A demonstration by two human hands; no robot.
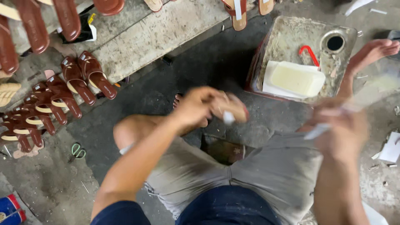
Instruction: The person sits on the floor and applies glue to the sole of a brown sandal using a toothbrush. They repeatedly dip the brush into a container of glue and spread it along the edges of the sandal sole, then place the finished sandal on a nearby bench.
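My left hand [200, 106] is raised over my knee and grips a brown sandal piece [231, 106] with a small white bit at its edge; motion blur hides its exact shape. My right hand [343, 129] is closed around a thin pale brush-like tool [318, 131] that points left. The two hands are apart, above my lap in grey shorts [266, 175]. Just beyond them stands a square metal can [291, 33] with a white tub of yellowish glue [296, 79] resting on top.
Rows of brown sandals [62, 93] lie on the concrete floor and on a wooden plank [154, 35] at left. Green-handled scissors [77, 151] lie on the floor. My bare foot [371, 52] rests beside the can. White paper scraps [391, 148] lie at right.
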